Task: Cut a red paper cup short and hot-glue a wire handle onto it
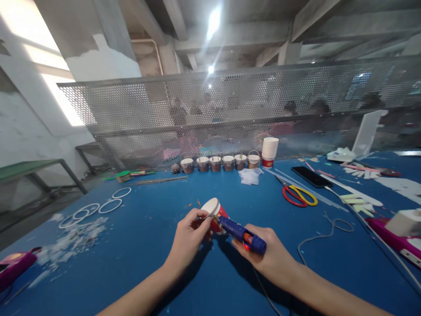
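Observation:
My left hand [188, 237] holds a red paper cup [215, 213] tipped on its side, white bottom facing up and left, over the blue table [138, 245]. My right hand [263, 252] grips a blue glue gun [241, 234] whose nozzle touches the cup's side. The gun's cord [324, 232] trails off to the right across the table.
Several finished cups [215, 163] line the table's far edge beside a stack of paper cups [269, 151]. Scissors [299, 195], a phone [311, 176], white rings [98, 208], white scraps [75, 239] and pink tools [16, 265] lie around. A perforated metal screen [230, 109] stands behind.

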`<state>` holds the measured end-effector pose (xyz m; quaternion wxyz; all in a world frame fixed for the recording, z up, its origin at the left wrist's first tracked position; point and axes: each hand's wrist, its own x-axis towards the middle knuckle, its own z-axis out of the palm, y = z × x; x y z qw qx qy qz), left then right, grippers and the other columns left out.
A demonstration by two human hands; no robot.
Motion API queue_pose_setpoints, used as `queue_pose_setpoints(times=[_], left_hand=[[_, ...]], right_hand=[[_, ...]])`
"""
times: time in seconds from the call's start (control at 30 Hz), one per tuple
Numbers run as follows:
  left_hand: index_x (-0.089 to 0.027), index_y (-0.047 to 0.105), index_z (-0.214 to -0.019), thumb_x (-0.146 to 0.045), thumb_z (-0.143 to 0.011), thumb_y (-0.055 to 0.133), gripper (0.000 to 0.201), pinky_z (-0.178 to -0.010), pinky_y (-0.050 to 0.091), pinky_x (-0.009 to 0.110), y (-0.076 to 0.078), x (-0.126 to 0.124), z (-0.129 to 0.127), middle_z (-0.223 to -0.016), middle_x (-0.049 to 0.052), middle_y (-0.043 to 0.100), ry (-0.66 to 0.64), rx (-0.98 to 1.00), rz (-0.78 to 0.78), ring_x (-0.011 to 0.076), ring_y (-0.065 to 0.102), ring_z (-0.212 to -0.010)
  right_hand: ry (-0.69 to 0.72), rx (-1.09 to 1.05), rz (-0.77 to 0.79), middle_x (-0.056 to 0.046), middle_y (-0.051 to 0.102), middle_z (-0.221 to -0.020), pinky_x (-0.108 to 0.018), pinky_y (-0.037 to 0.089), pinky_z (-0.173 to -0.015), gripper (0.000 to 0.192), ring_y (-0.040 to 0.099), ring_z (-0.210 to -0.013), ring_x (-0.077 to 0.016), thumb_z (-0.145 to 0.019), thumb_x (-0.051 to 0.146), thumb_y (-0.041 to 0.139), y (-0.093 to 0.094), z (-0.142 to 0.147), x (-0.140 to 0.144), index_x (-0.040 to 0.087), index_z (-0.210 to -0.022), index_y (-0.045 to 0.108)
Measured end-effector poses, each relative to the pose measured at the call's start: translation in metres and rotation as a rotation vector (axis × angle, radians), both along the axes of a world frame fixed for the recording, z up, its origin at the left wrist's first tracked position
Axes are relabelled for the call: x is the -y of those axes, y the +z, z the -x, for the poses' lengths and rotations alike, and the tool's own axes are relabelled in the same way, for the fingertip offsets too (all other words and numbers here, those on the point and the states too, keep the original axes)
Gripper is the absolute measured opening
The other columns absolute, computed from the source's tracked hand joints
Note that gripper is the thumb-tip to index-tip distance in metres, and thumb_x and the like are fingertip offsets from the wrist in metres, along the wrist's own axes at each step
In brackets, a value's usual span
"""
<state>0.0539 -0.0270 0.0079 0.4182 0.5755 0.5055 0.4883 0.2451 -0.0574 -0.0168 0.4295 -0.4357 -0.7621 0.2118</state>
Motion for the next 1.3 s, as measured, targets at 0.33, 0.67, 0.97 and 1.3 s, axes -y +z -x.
queue_pose_setpoints(times=[0.33,0.67,0.97,1.3], left_hand=[[-0.017,0.060,-0.073,-0.041,-0.072,0.064,0.024,-0.050,0.043,0.023,0.0023,0.0010,-0.0002,-0.050,-0.002,0.059,-0.017,-0.017,-0.001,0.0112,0.053,-0.046],[-0.016,0.061,-0.073,-0.042,-0.072,0.065,0.026,-0.047,0.043,0.025,0.0025,-0.0005,0.0019,-0.050,-0.002,0.058,-0.033,0.020,0.032,0.0120,0.052,-0.045],[-0.016,0.062,-0.072,-0.040,-0.075,0.062,0.024,-0.049,0.041,0.024,0.0005,-0.0017,0.0054,-0.049,-0.002,0.057,-0.084,-0.001,0.018,0.0109,0.051,-0.045],[-0.016,0.064,-0.072,-0.038,-0.075,0.064,0.022,-0.046,0.039,0.022,-0.0028,-0.0045,0.0090,-0.049,-0.003,0.053,-0.090,0.056,0.014,0.0095,0.047,-0.045]], right_hand=[[-0.032,0.029,-0.057,0.004,0.049,-0.056,-0.024,0.033,-0.049,0.029,0.038,-0.049,-0.0102,-0.088,0.034,0.053,0.0002,-0.0019,-0.0002,0.022,-0.063,0.042],[-0.058,0.017,-0.084,0.004,0.050,-0.055,-0.023,0.031,-0.049,0.029,0.038,-0.047,-0.0094,-0.087,0.031,0.053,0.0008,-0.0043,-0.0018,0.021,-0.062,0.044],[0.009,0.029,-0.084,0.003,0.050,-0.056,-0.023,0.031,-0.049,0.027,0.036,-0.048,-0.0093,-0.087,0.031,0.052,0.0021,0.0008,0.0038,0.021,-0.063,0.045],[-0.063,-0.081,0.074,0.004,0.046,-0.055,-0.023,0.031,-0.049,0.030,0.035,-0.050,-0.0098,-0.086,0.038,0.053,0.0081,-0.0048,-0.0008,0.020,-0.062,0.045]])
